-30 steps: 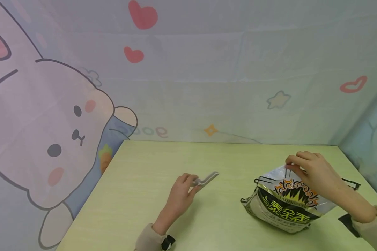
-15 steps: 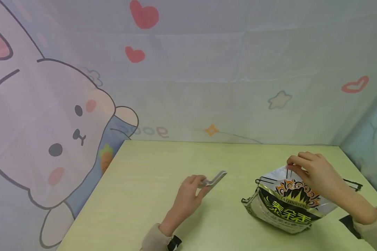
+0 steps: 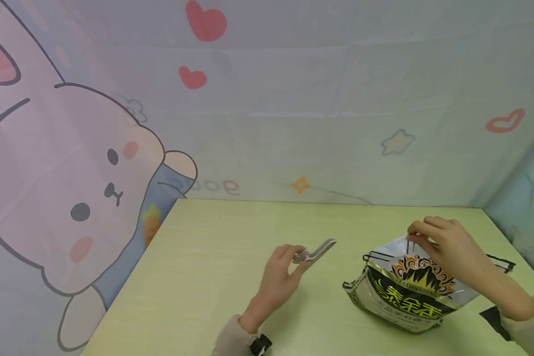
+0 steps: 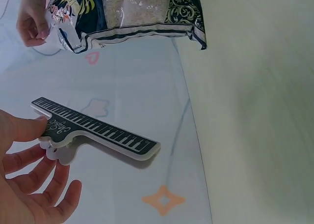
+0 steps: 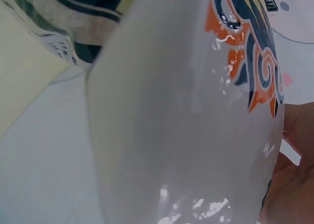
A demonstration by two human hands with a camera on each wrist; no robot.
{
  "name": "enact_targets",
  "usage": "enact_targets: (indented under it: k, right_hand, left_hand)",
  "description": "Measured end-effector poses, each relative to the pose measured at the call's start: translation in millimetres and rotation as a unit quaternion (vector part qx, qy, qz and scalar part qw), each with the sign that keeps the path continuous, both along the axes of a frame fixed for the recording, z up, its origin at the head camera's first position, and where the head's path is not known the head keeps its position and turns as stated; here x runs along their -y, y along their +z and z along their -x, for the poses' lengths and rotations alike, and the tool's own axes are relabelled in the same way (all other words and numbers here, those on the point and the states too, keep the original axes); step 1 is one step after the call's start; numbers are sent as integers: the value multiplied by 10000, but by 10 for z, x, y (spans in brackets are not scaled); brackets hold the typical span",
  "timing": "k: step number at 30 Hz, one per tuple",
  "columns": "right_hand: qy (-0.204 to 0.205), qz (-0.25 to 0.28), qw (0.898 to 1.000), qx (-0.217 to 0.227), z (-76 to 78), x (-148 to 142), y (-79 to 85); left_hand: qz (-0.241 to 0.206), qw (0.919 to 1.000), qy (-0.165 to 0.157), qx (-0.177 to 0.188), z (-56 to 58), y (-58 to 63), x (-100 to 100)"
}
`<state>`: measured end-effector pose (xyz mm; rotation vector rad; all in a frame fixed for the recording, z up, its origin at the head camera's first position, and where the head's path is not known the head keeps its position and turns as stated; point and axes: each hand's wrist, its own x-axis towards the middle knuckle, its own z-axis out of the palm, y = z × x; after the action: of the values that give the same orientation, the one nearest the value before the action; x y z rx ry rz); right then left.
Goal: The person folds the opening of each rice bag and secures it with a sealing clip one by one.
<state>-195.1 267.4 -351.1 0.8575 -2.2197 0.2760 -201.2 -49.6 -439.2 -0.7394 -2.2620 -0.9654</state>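
Note:
My left hand (image 3: 278,274) pinches the handles of a wide clip (image 4: 95,126) between thumb and fingers. A piano-keyboard print runs along the clip's long dark-and-white bar, which points away from the hand toward the bag. To the right, a bag of rice (image 3: 402,301) with black, gold and orange print stands on the table, leaning a little. My right hand (image 3: 449,249) pinches the bag's pale upper edge and holds it up. Up close in the right wrist view, the glossy bag (image 5: 181,121) hides most of the right hand (image 5: 297,170).
A pale yellow-green table (image 3: 213,247) carries the bag near its right side. Behind the table hangs a cloth backdrop (image 3: 285,148) with hearts, a star and a cartoon rabbit.
My left hand has moved to the right with the clip, closer to the bag. The right hand keeps its pinch on the bag's upper edge, and the bag stays nearly still.

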Motion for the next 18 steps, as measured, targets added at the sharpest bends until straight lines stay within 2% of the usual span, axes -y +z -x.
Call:
enact_targets:
  k: [5,10,18]
  right_hand:
    - [44,17,10000,-17,0,4,5]
    - [112,69,9999,-59,11,15,8]
    - [141,186,9997,-100,19,9,-22]
  left_hand:
    - [-123,9998,-119,-43,13,35,-76]
    - [-235,9994,-223,76,10,48,-131]
    - [-146,9992,-356,104,-6,96,-240]
